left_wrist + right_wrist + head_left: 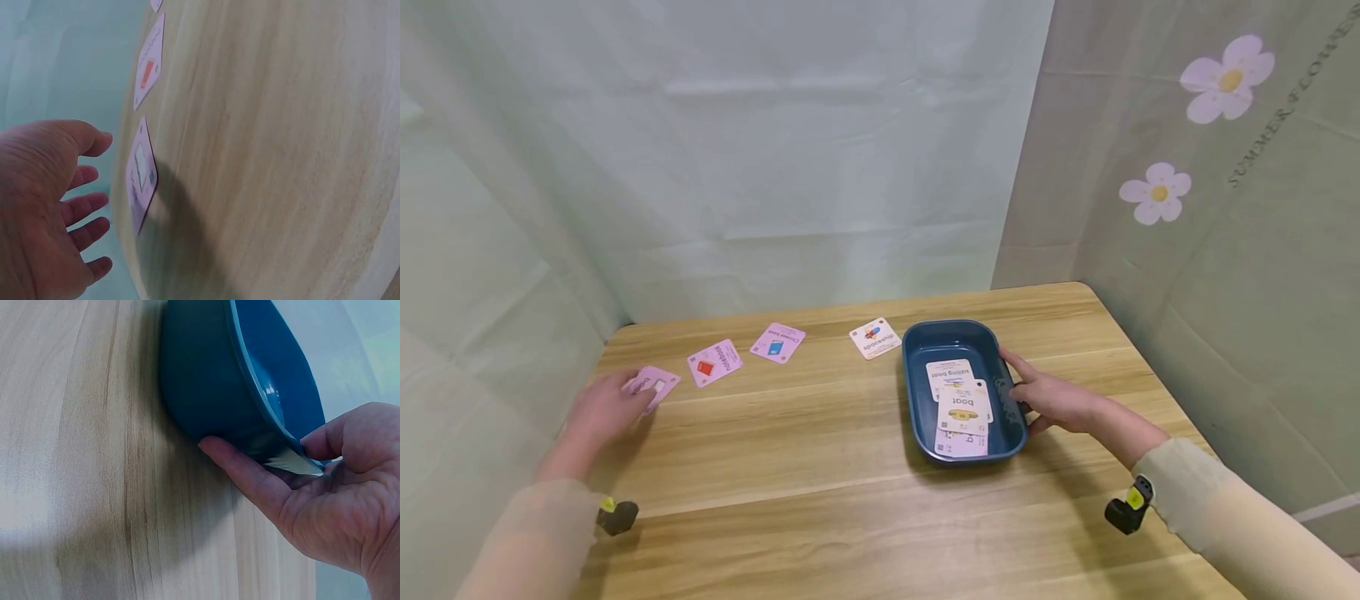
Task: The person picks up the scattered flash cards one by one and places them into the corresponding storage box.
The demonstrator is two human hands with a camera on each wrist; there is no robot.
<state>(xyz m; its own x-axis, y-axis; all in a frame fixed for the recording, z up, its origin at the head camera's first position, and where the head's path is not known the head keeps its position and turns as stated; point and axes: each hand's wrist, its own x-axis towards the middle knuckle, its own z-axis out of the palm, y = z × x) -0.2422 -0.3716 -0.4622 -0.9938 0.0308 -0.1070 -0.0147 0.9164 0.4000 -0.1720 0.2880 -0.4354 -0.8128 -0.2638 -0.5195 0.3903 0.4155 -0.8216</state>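
Your left hand (pixel 608 410): at the table's far left, fingers spread and loosely bent, pinching nothing. It covers part of a card in the head view; the wrist view shows a gap beside it, so you are probably poised over it, not holding it.
Leftmost pink card (pixel 662 385): flat near the table (pixel 775 500) edge, its word partly hidden by your fingers.
Notebook card (pixel 715 362): pink, flat, just right of that one.
Chinese book card (pixel 778 342): pink, flat, next along. The spacing looks meant to keep each card separately reachable.
Spaceship card (pixel 875 338): white, apart from the pink ones, just beside the tray.
Blue tray (pixel 950 333): right of centre, holding several overlapping cards: the sailing boat card (pixel 946 371) farthest from you, the boat card (pixel 964 408) lying over it, and a partly covered pink card (pixel 961 446) nearest you.
Your right hand (pixel 1056 400): pinching the tray's right wall, one digit over the rim, another along the outside, seemingly to steady it. You cannot tell whether its base is raised.
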